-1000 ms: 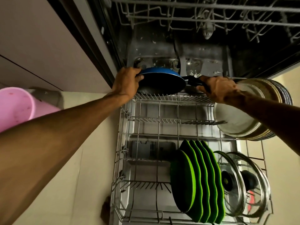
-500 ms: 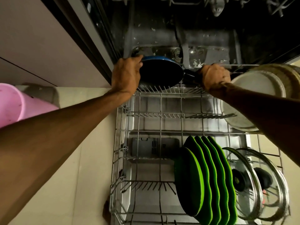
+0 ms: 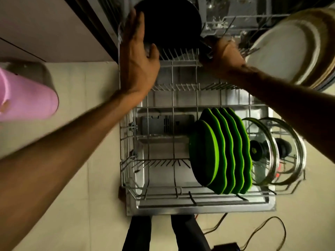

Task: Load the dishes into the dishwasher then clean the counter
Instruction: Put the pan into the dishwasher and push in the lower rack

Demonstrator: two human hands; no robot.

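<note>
Now both hands — left hand point(image 3: 137, 57), right hand point(image 3: 222, 55) — on dark pan point(image 3: 172, 22).

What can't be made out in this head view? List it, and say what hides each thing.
- Pan: top cut off by the frame edge; its handle is hidden under the right hand.
- Right hand's grip: motion blur hides the fingers.
- Left hand: lies flat by the pan's rim; contact unclear in the dark.
- White plates: smeared by blur, count unreadable.
- Pink bucket: cut off by the left edge.
</note>
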